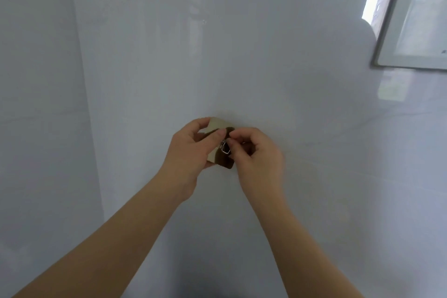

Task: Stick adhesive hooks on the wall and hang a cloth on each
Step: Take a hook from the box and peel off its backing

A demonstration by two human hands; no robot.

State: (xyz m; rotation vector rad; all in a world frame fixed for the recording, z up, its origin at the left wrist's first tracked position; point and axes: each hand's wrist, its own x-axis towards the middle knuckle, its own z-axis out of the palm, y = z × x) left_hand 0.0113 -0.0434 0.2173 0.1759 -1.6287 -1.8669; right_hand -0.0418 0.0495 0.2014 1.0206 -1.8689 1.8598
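**A:** Where's the hook right now?

**B:** I'm holding the adhesive hook [216, 156] up in front of me, between both hands and close to the glossy white wall [242, 43]. I can't tell whether its back is touching the wall.

**A:** What's your left hand doing?

**B:** My left hand [191, 150] is gripping the pad from its left side. The thumb is lying across the front and the fingers are curling round behind it. One pale corner is poking up above my fingers.

**A:** And the right?

**B:** My right hand [256, 152] is pinching in at the middle of the pad. Thumb and forefinger are closing right beside the small metal prong [225, 149], and the other fingers are curling into the palm. The fingertips of both hands are almost meeting there.

**A:** How's the pad sitting?

**B:** It's tilting, with one corner up and one down. The lower part is looking dark and the picture is blurring there, so I can't make out more.

**A:** Anything else around?

**B:** A white-framed window [416, 22] is showing at the upper right, and the wall is turning a corner [82, 80] on my left.
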